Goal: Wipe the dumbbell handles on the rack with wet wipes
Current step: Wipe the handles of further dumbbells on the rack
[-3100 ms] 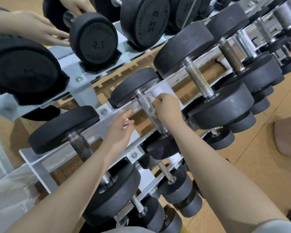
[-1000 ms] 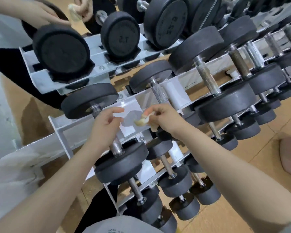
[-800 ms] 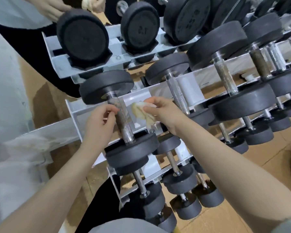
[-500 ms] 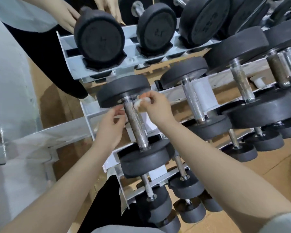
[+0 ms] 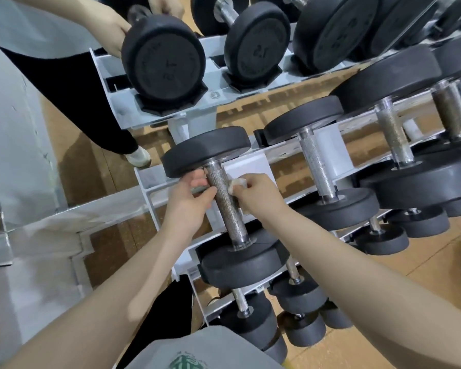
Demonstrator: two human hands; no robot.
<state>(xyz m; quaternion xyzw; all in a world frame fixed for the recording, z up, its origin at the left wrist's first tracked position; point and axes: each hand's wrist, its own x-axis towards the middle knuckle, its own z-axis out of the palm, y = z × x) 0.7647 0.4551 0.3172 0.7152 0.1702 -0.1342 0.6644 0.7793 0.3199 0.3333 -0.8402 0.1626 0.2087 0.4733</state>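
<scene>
The leftmost dumbbell on the white rack's (image 5: 155,193) middle tier has a knurled metal handle (image 5: 226,211) between two black heads. My right hand (image 5: 258,194) pinches a crumpled white wet wipe (image 5: 237,183) and presses it against the upper right side of that handle. My left hand (image 5: 188,202) is on the handle's left side just under the upper head, thumb in front and fingers curled toward the bar. The rest of the wipe is hidden behind the handle and my fingers.
More dumbbells (image 5: 317,166) line the middle tier to the right, smaller ones (image 5: 250,318) sit below, larger ones (image 5: 168,59) above. Another person's hand (image 5: 109,30) holds a top-tier dumbbell at upper left; their shoe (image 5: 139,159) stands by the rack's end. A pale wall (image 5: 14,145) is left.
My right hand carried the wipe from the second dumbbell's handle leftward to the leftmost dumbbell's handle. My left hand moved onto that handle's left side. The view shifted left along the rack.
</scene>
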